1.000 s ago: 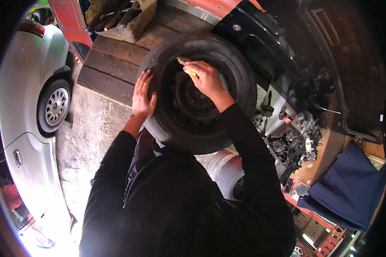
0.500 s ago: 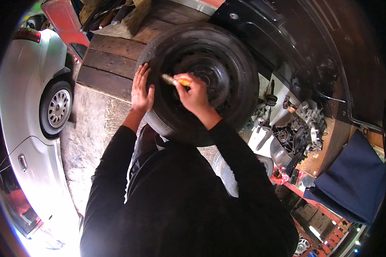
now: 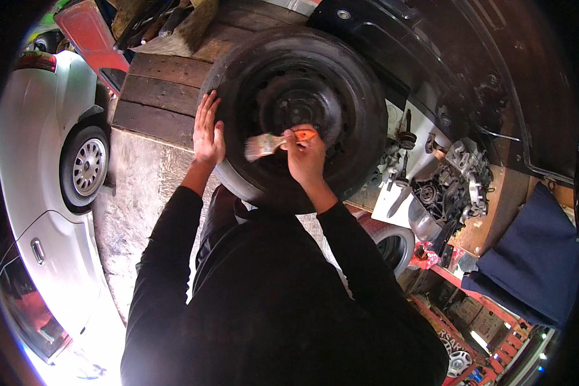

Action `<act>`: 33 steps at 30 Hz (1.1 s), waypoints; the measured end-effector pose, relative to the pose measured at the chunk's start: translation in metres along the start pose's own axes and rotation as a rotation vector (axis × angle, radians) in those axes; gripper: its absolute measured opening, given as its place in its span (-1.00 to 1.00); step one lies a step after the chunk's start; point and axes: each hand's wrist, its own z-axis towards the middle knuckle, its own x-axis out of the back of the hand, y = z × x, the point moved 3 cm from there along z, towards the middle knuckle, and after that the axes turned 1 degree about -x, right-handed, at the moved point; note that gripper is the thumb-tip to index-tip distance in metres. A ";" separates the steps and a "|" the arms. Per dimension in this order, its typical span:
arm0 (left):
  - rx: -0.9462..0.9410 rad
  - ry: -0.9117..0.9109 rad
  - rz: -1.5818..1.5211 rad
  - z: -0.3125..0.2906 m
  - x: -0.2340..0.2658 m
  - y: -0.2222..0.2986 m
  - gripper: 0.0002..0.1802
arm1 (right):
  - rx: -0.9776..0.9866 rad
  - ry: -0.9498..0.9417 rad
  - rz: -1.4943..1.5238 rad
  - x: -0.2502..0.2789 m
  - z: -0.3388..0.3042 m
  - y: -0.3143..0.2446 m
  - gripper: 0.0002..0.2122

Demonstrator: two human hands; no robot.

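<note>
silver car (image 3: pixel 42 167) at nine o'clock; plank bench (image 3: pixel 157 96) at ten. left hand (image 3: pixel 209 135) spread flat on the nine o'clock edge of the tyred wheel (image 3: pixel 312 100), gripping nothing. wheel lies at twelve o'clock in view, face up. brush (image 3: pixel 269 145) over its lower face, bristles toward eight o'clock; contact cannot be told. right hand (image 3: pixel 307 161), below the hub at six o'clock, pinched around the orange handle. metal parts (image 3: pixel 457 174) at three; dark blue cloth (image 3: pixel 527 260) nearer four.
</note>
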 end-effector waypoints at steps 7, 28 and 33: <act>-0.007 0.014 0.012 0.000 -0.002 -0.001 -0.45 | 0.100 -0.072 0.062 0.008 -0.014 -0.024 -0.89; -0.016 -0.001 0.036 0.002 0.001 0.004 -0.43 | 0.480 -0.402 -0.442 0.003 -0.027 -0.017 -0.86; -0.032 0.007 0.042 0.001 -0.001 0.002 -0.42 | 0.377 -0.413 -0.513 0.051 -0.031 -0.041 -0.86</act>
